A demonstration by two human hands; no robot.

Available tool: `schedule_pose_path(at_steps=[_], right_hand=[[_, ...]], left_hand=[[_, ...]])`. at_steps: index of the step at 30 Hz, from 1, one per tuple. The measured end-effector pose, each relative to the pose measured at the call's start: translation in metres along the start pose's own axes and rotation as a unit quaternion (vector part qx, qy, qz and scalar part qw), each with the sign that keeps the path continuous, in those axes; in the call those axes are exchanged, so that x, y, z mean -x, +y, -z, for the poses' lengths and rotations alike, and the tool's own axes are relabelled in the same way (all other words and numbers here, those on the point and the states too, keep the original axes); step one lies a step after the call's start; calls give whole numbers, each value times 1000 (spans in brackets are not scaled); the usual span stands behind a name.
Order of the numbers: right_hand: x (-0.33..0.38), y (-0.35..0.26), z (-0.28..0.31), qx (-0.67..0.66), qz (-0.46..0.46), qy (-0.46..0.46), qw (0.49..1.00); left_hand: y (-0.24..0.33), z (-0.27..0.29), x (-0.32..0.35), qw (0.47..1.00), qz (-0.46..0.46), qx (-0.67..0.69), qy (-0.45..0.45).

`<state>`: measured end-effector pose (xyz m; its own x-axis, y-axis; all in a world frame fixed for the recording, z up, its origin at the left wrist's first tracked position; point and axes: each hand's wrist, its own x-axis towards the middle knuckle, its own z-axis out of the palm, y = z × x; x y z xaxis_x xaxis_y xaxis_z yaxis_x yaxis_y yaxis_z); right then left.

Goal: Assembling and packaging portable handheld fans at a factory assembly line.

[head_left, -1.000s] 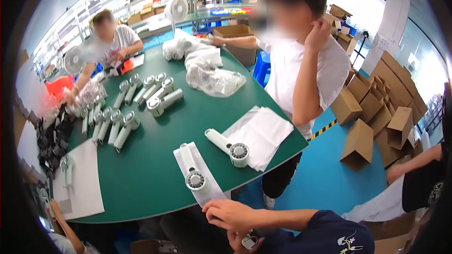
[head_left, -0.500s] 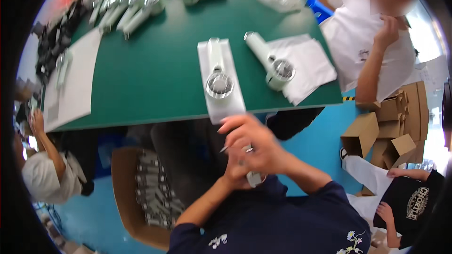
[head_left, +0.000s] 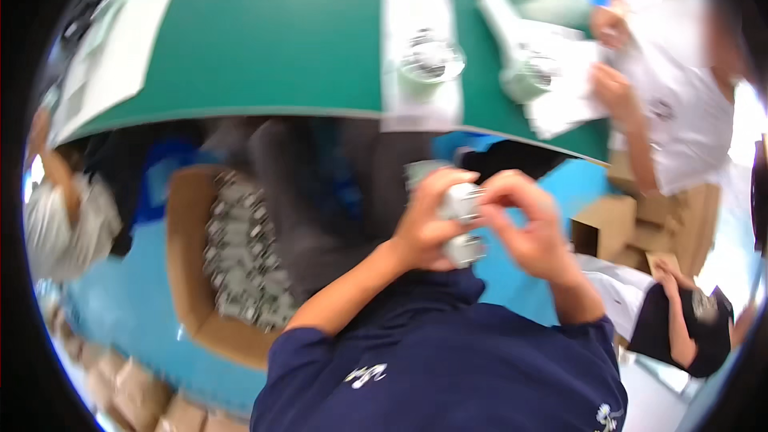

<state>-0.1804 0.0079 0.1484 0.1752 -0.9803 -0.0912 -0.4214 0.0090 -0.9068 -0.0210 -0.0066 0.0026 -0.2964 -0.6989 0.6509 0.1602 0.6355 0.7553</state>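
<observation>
In front of my body, off the table's near edge, my left hand (head_left: 426, 222) is closed round a pale handheld fan (head_left: 462, 203) with shiny silver parts. Motion blurs it, and my palm and fingers hide much of its body. At its right side, the thumb and forefinger of my right hand (head_left: 534, 232) come together in a pinch against the silver edge. Whether a small part sits between those fingertips is too blurred to see. On the table, a similar fan (head_left: 432, 60) lies on a white strip (head_left: 422, 116), and another fan (head_left: 524, 72) rests partly on white sheets (head_left: 564, 112).
The green table (head_left: 264, 56) ends beyond my hands, with a white board (head_left: 128, 56) at its left. A cardboard box (head_left: 186, 272) of several pale fans stands on the floor at left. Co-workers sit at both sides; cartons (head_left: 632, 224) are stacked at right.
The view has tipped down, so the table sits higher in the picture. My right hand has drawn off the top of my left and now pinches at the fan's side, leaving more of the fan visible.
</observation>
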Motion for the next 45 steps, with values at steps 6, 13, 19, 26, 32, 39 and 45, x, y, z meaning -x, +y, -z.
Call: schedule_pose_path(at_steps=[6,13,19,26,32,39,45], right_hand=[[8,2,1,42,-24,53,997],[2,1,-5,59,-17,36,997],[1,-3,-7,62,-5,50,997],[-1,4,-2,63,17,22,998],[-3,5,-3,73,29,21,997],[-2,5,-7,90,47,27,994],[-1,4,-10,111,48,43,992]], left_hand=[[-2,-18,-10,999,-12,25,-17],[-2,2,6,999,8,-45,-28],[2,-3,-1,999,34,-27,-13],[-3,-7,-1,999,15,-30,-5],[-1,-5,-3,999,26,-33,-3],[-5,-3,4,999,15,-37,-21],[-7,-4,5,999,-4,-40,-31]])
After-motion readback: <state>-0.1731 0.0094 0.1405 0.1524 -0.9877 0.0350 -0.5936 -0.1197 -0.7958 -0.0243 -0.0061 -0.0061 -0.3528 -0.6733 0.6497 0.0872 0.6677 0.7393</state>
